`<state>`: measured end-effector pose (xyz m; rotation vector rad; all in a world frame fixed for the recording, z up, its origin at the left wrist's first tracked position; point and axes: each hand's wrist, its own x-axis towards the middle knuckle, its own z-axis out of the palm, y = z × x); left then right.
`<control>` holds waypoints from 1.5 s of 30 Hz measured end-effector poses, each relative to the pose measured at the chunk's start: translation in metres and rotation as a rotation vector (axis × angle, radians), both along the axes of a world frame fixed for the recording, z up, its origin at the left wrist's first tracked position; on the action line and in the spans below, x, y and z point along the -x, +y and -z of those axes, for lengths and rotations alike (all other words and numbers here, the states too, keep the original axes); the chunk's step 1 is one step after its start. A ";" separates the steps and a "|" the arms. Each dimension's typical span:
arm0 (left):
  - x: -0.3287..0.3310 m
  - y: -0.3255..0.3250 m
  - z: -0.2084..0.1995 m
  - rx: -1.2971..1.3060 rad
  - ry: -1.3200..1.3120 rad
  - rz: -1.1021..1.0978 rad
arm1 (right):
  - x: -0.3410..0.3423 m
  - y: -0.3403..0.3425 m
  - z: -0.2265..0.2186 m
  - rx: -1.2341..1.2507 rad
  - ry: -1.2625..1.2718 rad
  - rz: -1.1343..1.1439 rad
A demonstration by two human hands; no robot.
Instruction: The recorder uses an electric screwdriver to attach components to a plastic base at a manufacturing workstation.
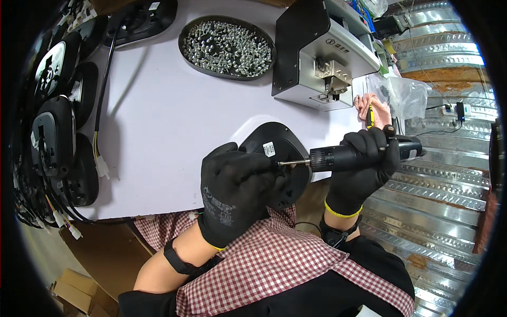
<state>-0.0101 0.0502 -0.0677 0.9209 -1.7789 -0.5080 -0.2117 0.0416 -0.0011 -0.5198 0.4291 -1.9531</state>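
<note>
My right hand (364, 169), in a black glove, is wrapped round a black electric screwdriver (338, 158). The tool lies nearly level, with its bit (294, 162) pointing left. At the bit's tip are the fingertips of my left hand (232, 185), also gloved in black and closed; what they pinch is too small and hidden to name. Below both hands a black rounded plastic housing (269, 133) with a small white label (269, 149) sits at the table's front edge. My left hand covers part of it.
A dark oval tray (194, 66) full of small silver screws stands at the back. Right of it is a grey-and-black metal machine (317, 58). Several black housings with cables (58, 137) are piled at the left. A pink cloth (374, 107) lies at the right on the white table (158, 158).
</note>
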 end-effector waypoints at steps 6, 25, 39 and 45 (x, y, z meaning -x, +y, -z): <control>0.002 0.001 -0.002 -0.030 -0.006 -0.056 | 0.008 0.000 0.015 -0.140 -0.067 0.088; -0.003 0.000 -0.031 -0.286 0.008 0.088 | 0.027 0.001 0.000 -0.111 -0.237 -0.044; -0.010 0.002 -0.055 -0.039 0.139 0.077 | 0.010 0.004 0.003 -0.089 -0.353 -0.189; -0.039 0.027 -0.045 0.282 0.111 -0.071 | -0.010 0.003 -0.020 -0.048 -0.138 -0.330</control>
